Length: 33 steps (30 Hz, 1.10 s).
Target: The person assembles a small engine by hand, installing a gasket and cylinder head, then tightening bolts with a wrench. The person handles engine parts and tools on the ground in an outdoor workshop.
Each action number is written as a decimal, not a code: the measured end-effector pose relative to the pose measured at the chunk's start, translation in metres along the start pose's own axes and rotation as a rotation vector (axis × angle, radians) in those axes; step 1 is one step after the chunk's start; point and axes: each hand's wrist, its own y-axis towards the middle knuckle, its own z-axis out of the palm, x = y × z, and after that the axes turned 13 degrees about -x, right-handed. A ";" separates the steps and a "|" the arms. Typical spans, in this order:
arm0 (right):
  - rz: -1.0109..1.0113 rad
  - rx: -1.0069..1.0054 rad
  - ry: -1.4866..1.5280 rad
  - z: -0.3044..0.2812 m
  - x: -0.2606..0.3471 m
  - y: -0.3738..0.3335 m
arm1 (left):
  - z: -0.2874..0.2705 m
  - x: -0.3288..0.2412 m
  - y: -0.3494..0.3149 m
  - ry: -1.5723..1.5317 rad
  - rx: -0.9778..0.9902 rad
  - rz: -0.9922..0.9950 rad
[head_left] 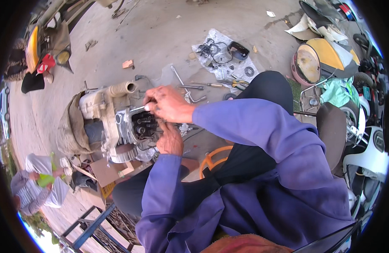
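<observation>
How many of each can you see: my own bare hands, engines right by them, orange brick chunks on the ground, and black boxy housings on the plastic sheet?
Bare hands: 2, left hand and right hand
Engine: 1
Orange brick chunk: 1
Black boxy housing: 1
Total: 5

Bare grey-brown floor (pixel 152 42), dusty. On it: clear plastic sheet (pixel 241 74) spread flat, orange brick chunk (pixel 127 64), crumpled brown scrap (pixel 91 44), white scrap (pixel 270 14), long metal tool (pixel 176 75), light-handled tool (pixel 213 84). Engine (pixel 93 105) low by tan sack (pixel 70 133); contact hidden, can't tell if sack's underneath.
</observation>
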 end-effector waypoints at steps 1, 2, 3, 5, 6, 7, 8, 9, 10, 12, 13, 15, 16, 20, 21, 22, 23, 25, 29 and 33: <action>0.053 0.038 0.044 -0.004 0.009 0.002 | 0.002 0.000 0.000 0.004 -0.012 0.011; 0.019 0.030 0.072 -0.003 0.005 0.001 | 0.006 -0.001 0.000 0.006 -0.024 0.018; -0.011 0.019 0.059 -0.002 0.003 0.001 | 0.008 0.002 -0.001 0.013 -0.036 0.017; -0.072 0.005 0.032 0.001 0.000 0.000 | 0.007 0.002 -0.001 0.014 -0.059 0.024; -0.037 0.024 0.037 0.001 0.004 0.001 | 0.008 0.004 -0.001 0.010 -0.054 0.026; -0.003 0.045 0.041 -0.002 0.009 0.001 | 0.008 0.005 -0.002 0.005 -0.049 0.027; 0.031 0.067 0.046 -0.002 0.012 0.001 | 0.008 0.005 -0.002 0.011 -0.055 0.029; 0.098 0.065 0.101 0.000 0.011 0.001 | 0.006 0.004 -0.002 0.017 -0.063 0.036; 0.166 0.063 0.155 0.002 0.008 0.000 | 0.005 0.004 -0.001 0.024 -0.070 0.043; 0.163 0.032 0.169 0.004 0.006 0.000 | 0.005 0.003 -0.001 0.039 -0.079 0.050; 0.093 0.004 0.128 0.003 0.005 0.000 | 0.004 0.003 -0.001 0.048 -0.082 0.054; 0.023 -0.014 0.079 0.002 0.005 0.000 | 0.005 0.003 -0.001 0.053 -0.073 0.046; 0.023 -0.003 0.071 0.000 0.007 0.000 | 0.005 0.003 -0.001 0.055 -0.067 0.042; 0.070 0.026 0.117 0.001 0.001 -0.002 | 0.015 0.005 -0.002 0.054 -0.164 0.086; 0.075 0.038 0.086 -0.001 0.004 -0.002 | 0.018 0.006 -0.003 0.057 -0.187 0.098; 0.080 0.051 0.055 -0.005 0.007 -0.001 | 0.019 0.007 -0.003 0.061 -0.210 0.110; 0.085 0.065 0.024 -0.006 0.009 0.000 | 0.018 0.007 -0.003 0.054 -0.172 0.096; 0.077 0.043 0.085 -0.003 -0.004 -0.002 | 0.010 0.002 0.000 0.037 -0.100 0.082; 0.088 0.052 0.115 -0.002 -0.012 -0.005 | 0.016 0.002 -0.001 0.054 -0.134 0.076; -0.088 0.023 -0.076 -0.004 -0.008 -0.002 | 0.016 0.007 -0.006 0.027 -0.140 0.057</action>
